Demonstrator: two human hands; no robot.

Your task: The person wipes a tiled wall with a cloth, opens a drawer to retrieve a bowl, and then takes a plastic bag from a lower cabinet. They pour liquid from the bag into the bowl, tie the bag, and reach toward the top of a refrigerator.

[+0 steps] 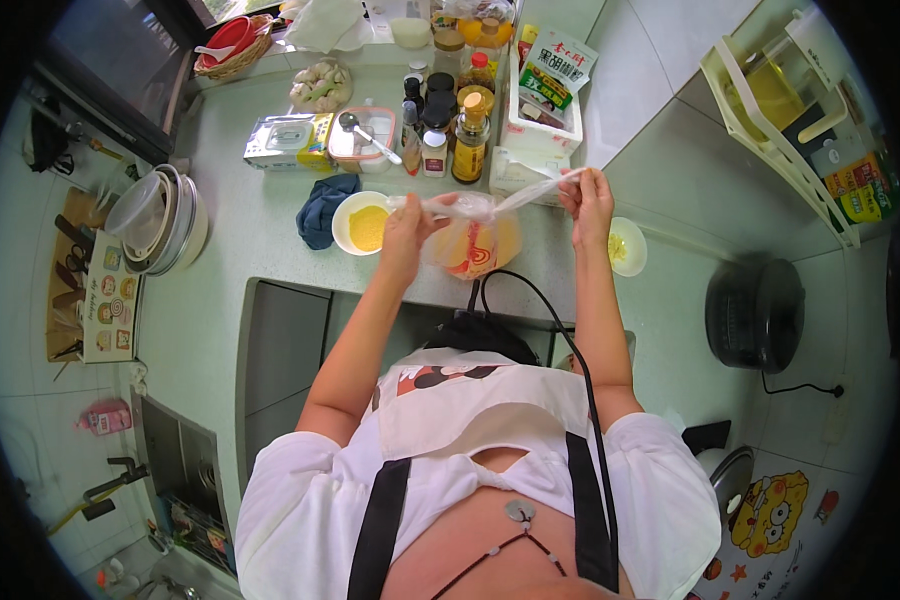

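A clear plastic bag (482, 245) with red print and something yellowish-orange inside rests on the counter in front of me. My left hand (407, 235) pinches one side of its gathered top, and my right hand (589, 205) grips the other end, drawn out into a taut strip to the right. What exactly the bag contains is unclear. Close beside my left hand stands a white bowl (348, 209) of yellow crumbs or powder. A small white dish (638, 247) with pale yellow bits is just right of my right wrist.
A dark blue cloth (322, 212) lies left of the bowl. Behind are a lidded container with a spoon (368, 140), sauce bottles (470, 138) and a white bin of packets (540, 125). Stacked bowls (160, 220) stand left, a black cooker (755, 315) right. A black cable (550, 300) crosses near my right arm.
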